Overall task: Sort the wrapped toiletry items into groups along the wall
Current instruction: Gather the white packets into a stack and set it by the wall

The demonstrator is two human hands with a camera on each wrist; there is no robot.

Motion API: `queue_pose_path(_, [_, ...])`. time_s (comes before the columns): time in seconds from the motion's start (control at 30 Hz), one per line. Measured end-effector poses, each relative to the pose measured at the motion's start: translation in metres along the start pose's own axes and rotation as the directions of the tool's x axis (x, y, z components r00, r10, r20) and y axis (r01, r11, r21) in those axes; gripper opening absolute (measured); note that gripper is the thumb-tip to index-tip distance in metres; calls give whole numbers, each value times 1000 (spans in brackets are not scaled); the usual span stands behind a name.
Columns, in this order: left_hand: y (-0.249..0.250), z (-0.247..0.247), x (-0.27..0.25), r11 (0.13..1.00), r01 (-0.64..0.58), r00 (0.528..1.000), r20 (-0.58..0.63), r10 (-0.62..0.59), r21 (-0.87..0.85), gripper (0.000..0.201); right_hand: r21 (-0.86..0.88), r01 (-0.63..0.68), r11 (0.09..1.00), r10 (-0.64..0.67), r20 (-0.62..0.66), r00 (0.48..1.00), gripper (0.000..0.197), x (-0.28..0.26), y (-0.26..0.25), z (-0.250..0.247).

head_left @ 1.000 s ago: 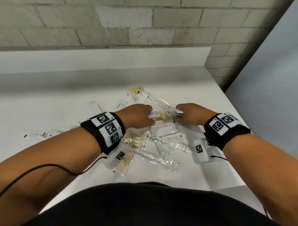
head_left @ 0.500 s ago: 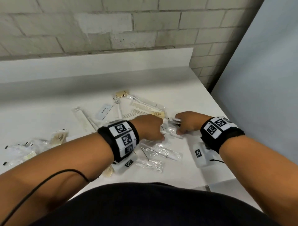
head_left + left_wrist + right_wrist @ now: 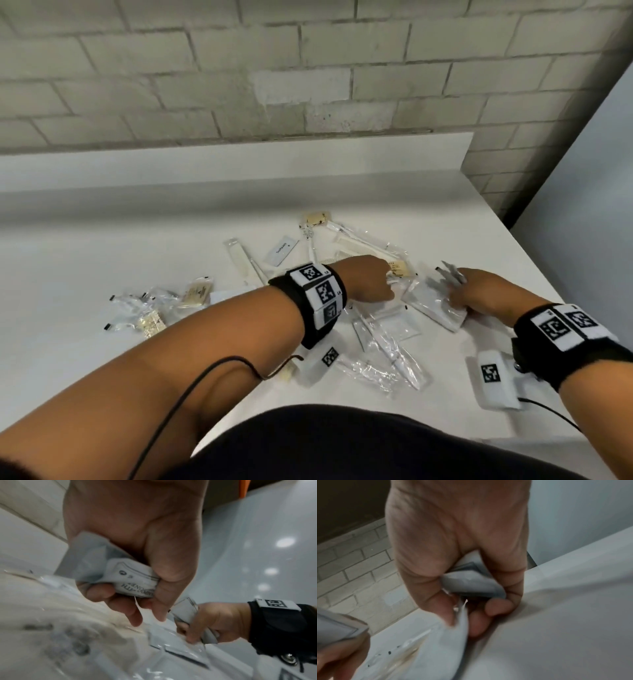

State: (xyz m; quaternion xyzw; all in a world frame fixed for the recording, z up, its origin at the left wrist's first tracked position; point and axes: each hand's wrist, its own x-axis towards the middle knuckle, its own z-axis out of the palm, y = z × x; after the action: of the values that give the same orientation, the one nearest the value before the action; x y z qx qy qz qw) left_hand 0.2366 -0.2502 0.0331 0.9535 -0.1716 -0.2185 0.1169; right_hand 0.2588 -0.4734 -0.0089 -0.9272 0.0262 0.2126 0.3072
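A loose pile of clear-wrapped toiletries (image 3: pixel 383 349) lies mid-table, with combs and toothbrushes (image 3: pixel 356 245) behind it. My left hand (image 3: pixel 390 284) hovers over the pile. Its fingers curl round a folded white printed sachet (image 3: pixel 132 580). To the right, my right hand (image 3: pixel 452 291) grips a bundle of thin white sachets (image 3: pixel 471 586), whose ends stick out above the knuckles (image 3: pixel 452 275). Its fingertips also pinch the edge of a flat white packet (image 3: pixel 435 305) lying on the table. The two hands are close but apart.
A small group of wrapped items (image 3: pixel 150 308) lies at the left. A toothpaste sachet (image 3: pixel 282 255) and a long wrapped stick (image 3: pixel 239 263) lie behind my left wrist. A white ledge (image 3: pixel 239 164) runs along the brick wall. The table's right edge (image 3: pixel 548 274) meets a grey partition (image 3: pixel 582 171).
The hands, close together over the pile a second ago, have drawn apart. The right hand has shifted right onto the flat white packet, and my view has swung left.
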Motion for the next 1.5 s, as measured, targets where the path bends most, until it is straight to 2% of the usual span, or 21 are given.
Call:
queue_pose_path(0.2, [16,22,3,991,-67,998,26,64,116,62,109,-97,989,100,-20,995,35,10,-5,4])
queue_pose_path(0.3, [27,28,8,986,-102,994,58,95,135,48,142,-137,980,145,-44,989,22,9,-9,6])
queue_pose_path(0.37, [22,27,14,995,-89,993,81,84,55,37,191,-156,969,172,-70,983,11,3,-12,7])
queue_pose_path(0.43, [16,24,16,998,-68,996,60,68,5,32,284,-157,946,182,-63,981,17,-2,-9,9])
queue_pose_path(0.53, [5,9,14,994,-70,997,-20,69,-80,34,545,-145,826,186,-21,982,23,-9,-1,9])
queue_pose_path(0.6, [-7,-9,5,967,-101,990,-121,74,-234,23,701,-110,705,147,6,989,22,-10,6,6])
queue_pose_path(0.67, [-24,-29,-10,858,-113,979,-205,9,-502,21,801,-62,595,87,12,996,23,-10,11,3])
queue_pose_path(0.77, [-60,-50,-41,506,-172,974,-224,-43,-845,8,887,-88,454,35,81,996,31,-13,13,5])
queue_pose_path(0.83, [-93,-57,-61,307,-185,969,-225,-99,-933,14,906,-96,413,-25,116,993,36,-16,5,12])
queue_pose_path(0.9, [-127,-58,-79,207,-169,953,-213,-214,-964,26,933,-80,350,-83,115,990,42,-20,-14,19])
queue_pose_path(0.93, [-145,-56,-89,204,-154,939,-207,-274,-967,31,940,-66,334,-115,110,987,41,-21,-29,24])
queue_pose_path(1.0, [-172,-50,-110,367,-62,906,-206,-370,-928,37,920,-1,391,-194,84,977,39,-19,-62,33])
queue_pose_path(1.07, [-188,-42,-130,627,113,881,-214,-423,-771,33,817,93,569,-305,105,946,52,-16,-97,47])
queue_pose_path(1.13, [-199,-30,-145,795,241,886,-208,-414,-558,22,576,205,792,-376,194,906,56,-15,-135,71])
queue_pose_path(1.17, [-204,-24,-151,848,260,909,-180,-376,-462,19,371,299,879,-403,245,882,53,-17,-154,86])
queue_pose_path(1.2, [-208,-16,-154,895,251,937,-139,-320,-369,19,137,407,903,-429,304,851,48,-21,-169,101])
queue_pose_path(1.27, [-213,0,-160,954,192,979,-29,-204,-231,21,-204,581,788,-450,454,769,40,-20,-192,132])
queue_pose_path(1.3, [-212,7,-160,976,153,988,30,-151,-155,24,-280,595,753,-426,481,766,38,-22,-200,139])
queue_pose_path(1.37, [-214,15,-163,995,101,988,119,-97,-21,39,-357,562,746,-389,451,803,34,-18,-207,140])
queue_pose_path(1.43, [-218,13,-170,993,115,982,151,-112,-14,41,-404,492,771,-351,376,858,33,-11,-206,125])
queue_pose_path(1.5, [-226,6,-178,989,126,989,84,-120,-74,30,-243,346,906,-275,285,918,45,-1,-196,108])
